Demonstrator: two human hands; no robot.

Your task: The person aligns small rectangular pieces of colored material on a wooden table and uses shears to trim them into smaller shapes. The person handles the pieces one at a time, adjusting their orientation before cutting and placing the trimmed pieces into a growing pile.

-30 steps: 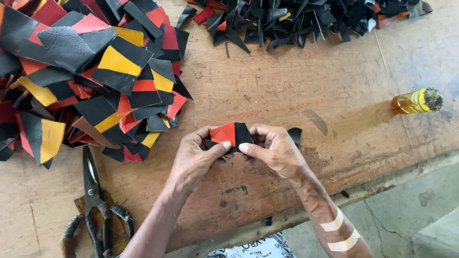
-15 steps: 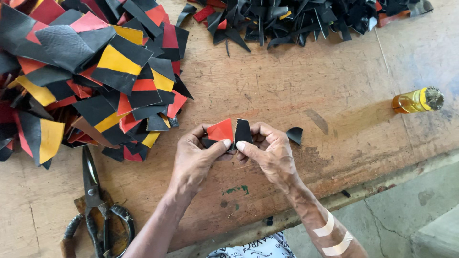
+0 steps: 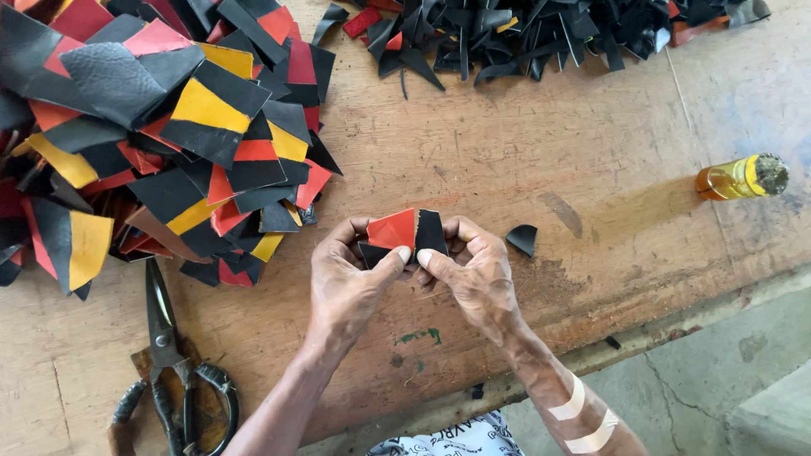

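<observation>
A: Delta vs half a second back?
B: Minimal. Left hand (image 3: 351, 274) and right hand (image 3: 475, 272) still pinch the red-and-black leather piece (image 3: 405, 230) just above the counter (image 3: 524, 127). Black scrap (image 3: 523, 239) beside the right hand unchanged; scissors (image 3: 173, 359) unmoved.

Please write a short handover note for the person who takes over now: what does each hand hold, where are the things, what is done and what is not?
Left hand and right hand: both pinch one small red-and-black piece above the wooden table.
Things: multicoloured pile far left, black scrap pile at top, one black offcut right of the hands, scissors lower left, amber bottle lying right.
Done: many pieces already cut.
Left: the held piece is not yet put down.
</observation>
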